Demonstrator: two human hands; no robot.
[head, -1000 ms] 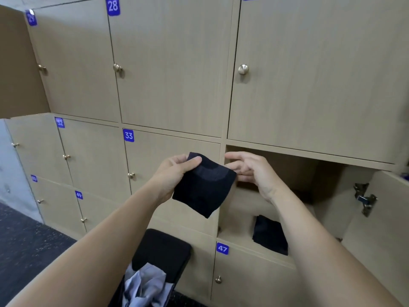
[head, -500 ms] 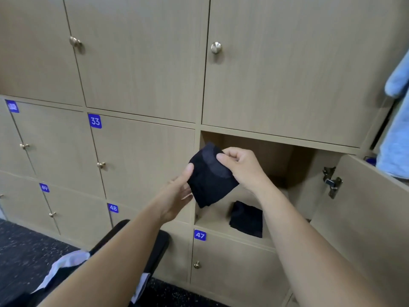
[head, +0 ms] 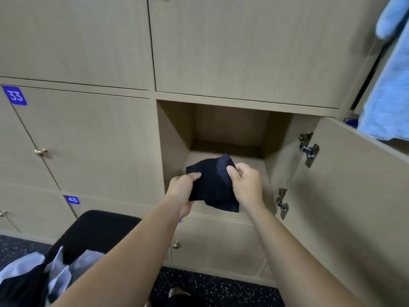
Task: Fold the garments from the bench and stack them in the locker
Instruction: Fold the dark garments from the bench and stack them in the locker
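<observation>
A small folded black garment (head: 211, 180) hangs between my two hands at the mouth of the open locker (head: 177, 138). My left hand (head: 182, 191) grips its left edge, thumb on top. My right hand (head: 244, 182) pinches its upper right corner. Just below the held piece, the edge of another dark folded garment (head: 228, 207) shows on the locker floor. On the black bench (head: 97, 229) at the lower left lie more garments (head: 44, 271), white and black, in a loose heap.
The locker door (head: 349, 196) stands swung open to the right, hinges showing. A light blue cloth (head: 389, 80) hangs at the upper right. Closed wooden lockers numbered 33 and 48 fill the left. Dark speckled floor (head: 210, 286) lies below.
Both hands have carried the black garment down and forward to the locker opening. My left hand has closed on its edge. The view has shifted right and nearer to the locker.
</observation>
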